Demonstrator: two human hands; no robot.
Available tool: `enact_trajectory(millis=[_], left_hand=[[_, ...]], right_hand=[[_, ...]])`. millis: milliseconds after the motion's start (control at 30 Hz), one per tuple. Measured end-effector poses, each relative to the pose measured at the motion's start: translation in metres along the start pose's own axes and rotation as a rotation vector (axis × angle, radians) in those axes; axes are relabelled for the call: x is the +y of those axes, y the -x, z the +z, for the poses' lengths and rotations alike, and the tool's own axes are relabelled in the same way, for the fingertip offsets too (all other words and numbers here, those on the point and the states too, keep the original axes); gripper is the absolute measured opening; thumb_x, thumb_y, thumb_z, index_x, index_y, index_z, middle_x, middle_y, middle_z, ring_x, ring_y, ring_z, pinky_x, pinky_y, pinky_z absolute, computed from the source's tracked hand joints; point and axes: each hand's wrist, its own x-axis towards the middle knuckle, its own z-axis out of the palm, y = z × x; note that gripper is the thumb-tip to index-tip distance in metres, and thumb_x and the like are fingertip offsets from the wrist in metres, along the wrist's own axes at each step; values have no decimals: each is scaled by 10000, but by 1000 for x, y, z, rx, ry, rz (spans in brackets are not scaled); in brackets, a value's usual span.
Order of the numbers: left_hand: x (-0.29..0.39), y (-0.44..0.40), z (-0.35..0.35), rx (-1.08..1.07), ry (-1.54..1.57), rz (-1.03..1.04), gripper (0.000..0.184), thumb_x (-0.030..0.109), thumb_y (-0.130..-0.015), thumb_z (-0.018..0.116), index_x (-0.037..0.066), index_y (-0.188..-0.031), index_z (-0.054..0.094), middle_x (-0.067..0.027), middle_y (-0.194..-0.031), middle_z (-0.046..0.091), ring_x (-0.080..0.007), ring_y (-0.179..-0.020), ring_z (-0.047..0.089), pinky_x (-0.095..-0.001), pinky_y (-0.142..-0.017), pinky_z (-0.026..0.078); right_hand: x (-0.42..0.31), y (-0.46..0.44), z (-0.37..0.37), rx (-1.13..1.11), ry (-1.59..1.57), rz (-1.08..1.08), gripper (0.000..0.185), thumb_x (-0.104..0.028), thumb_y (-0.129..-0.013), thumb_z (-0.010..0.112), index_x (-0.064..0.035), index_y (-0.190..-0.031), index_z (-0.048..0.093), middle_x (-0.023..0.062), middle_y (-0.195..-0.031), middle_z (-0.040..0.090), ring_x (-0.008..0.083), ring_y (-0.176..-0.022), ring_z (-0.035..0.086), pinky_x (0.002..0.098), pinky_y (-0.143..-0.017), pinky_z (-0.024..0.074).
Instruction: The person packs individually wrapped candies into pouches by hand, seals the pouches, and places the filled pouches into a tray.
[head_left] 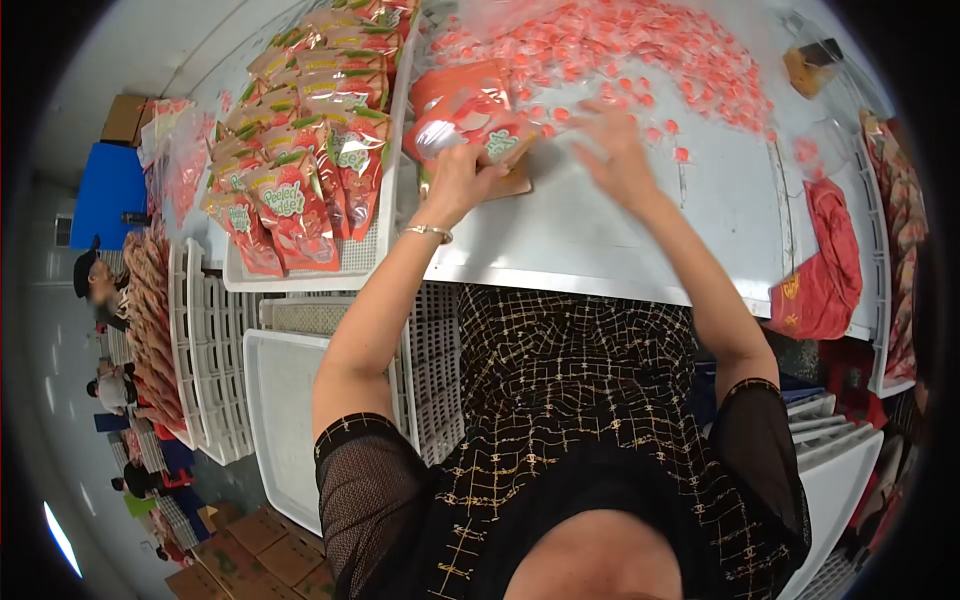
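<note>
On the metal table, my left hand (462, 184) is closed on the edge of a red printed pouch (462, 107), which lies beside the white tray. My right hand (618, 160) is over the table to the right of the pouch, fingers apart and blurred, near loose wrapped red candies (682, 155). Whether anything small is between its fingers cannot be made out. A large spread of wrapped red candies (640, 45) covers the back of the table. Filled pouches (292, 210) stand in overlapping rows in the white tray (400, 120) on the left.
A red cloth or bag (822, 265) lies at the table's right edge. Stacked white crates (215, 350) stand at the lower left, and a blue box (108, 195) is farther left. Several people work in the far left background.
</note>
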Motion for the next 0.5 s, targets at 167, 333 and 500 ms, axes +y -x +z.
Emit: enact_trajectory(millis=[167, 333, 500], left_hand=[[13, -21, -2, -143, 353, -251, 279, 246, -694, 745, 2, -640, 619, -95, -555, 582, -153, -540, 557, -325, -511, 426], [-2, -25, 11, 82, 365, -196, 196, 162, -779, 638, -11, -696, 599, -91, -576, 571, -125, -568, 544, -306, -528, 426], [31, -31, 9, 131, -136, 233, 178, 136, -803, 551, -26, -855, 602, -183, -734, 620, -232, -662, 614, -348, -596, 462]], right_hand=[[-35, 3, 35, 16, 250, -195, 407, -93, -661, 689, -112, -1055, 592, 66, -1222, 491, 266, -1081, 462, 389, -874, 362], [-40, 13, 33, -83, 334, -247, 341, -137, -693, 674, -109, -1021, 585, 47, -1122, 510, 249, -1063, 473, 372, -813, 378], [-57, -18, 4, -423, 116, 190, 283, -180, -727, 667, -80, -973, 568, 74, -994, 542, 296, -897, 591, 426, -681, 466]])
